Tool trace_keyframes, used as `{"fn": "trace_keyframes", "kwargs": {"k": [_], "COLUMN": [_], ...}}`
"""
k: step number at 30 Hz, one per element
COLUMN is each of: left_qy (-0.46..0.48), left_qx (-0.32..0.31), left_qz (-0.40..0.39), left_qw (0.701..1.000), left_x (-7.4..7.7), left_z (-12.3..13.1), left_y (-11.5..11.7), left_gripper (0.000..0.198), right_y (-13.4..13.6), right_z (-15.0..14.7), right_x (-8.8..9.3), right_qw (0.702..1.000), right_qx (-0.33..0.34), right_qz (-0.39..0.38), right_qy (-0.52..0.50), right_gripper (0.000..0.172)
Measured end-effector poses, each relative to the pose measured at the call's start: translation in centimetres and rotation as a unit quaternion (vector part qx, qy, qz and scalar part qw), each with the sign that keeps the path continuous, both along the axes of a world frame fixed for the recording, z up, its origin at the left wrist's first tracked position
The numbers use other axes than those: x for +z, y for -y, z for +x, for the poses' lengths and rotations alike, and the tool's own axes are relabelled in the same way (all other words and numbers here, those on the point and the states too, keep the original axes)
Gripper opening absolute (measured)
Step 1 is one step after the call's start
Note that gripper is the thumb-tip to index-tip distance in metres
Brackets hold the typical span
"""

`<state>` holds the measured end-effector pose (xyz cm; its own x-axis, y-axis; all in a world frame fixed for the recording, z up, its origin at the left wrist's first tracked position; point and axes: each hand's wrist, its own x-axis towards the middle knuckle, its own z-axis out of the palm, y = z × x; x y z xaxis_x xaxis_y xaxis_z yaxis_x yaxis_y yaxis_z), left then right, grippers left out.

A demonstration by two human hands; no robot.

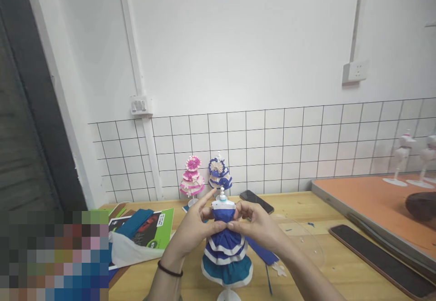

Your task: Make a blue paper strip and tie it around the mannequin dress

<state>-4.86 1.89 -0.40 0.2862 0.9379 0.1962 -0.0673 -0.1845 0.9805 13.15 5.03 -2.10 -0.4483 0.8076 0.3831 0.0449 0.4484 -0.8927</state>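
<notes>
A small white dress form on a round stand wears a tiered blue, white and teal doll dress (pixel 226 251). My left hand (pixel 200 221) grips its waist from the left, thumb pressed on the front and index finger pointing up. From the right, my right hand (pixel 254 221) pinches the same waist, thumb on the front and fingers curled behind the bodice. Both thumb tips meet at the middle of the waist. The dress form's white neck knob (pixel 222 193) rises above my hands. Blue crepe paper strips (pixel 262 251) and a white star-shaped cutout (pixel 279 270) lie right of the skirt.
Behind stand a pink-and-white dressed form (pixel 192 178) and a blue-and-white one (pixel 218 173). A black phone (pixel 257 201) lies behind my right hand, another dark slab (pixel 378 255) farther right. Papers (pixel 166 223) lie left. An orange-topped surface (pixel 368 201) holds bare white forms (pixel 402 155).
</notes>
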Motion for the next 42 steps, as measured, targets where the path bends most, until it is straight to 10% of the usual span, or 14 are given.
{"fn": "trace_keyframes", "kwargs": {"k": [15, 25, 42], "left_qy": [0.013, 0.002, -0.011], "left_qx": [-0.036, -0.034, -0.011], "left_qz": [-0.001, 0.002, -0.021], "left_qw": [0.999, 0.999, 1.0], "left_x": [-0.5, -0.5, -0.6], "left_z": [-0.7, -0.7, 0.1], "left_y": [-0.2, -0.2, -0.4], "left_gripper": [0.101, 0.097, 0.108], "right_y": [-0.2, 0.2, -0.8], "right_z": [1.0, 0.0, 0.7], "right_x": [0.3, 0.2, -0.2], "right_qw": [0.995, 0.999, 0.999], "right_qx": [0.086, -0.008, 0.044], "right_qz": [-0.043, 0.006, -0.019], "right_qy": [0.002, 0.032, 0.025], "right_gripper": [0.023, 0.021, 0.034]}}
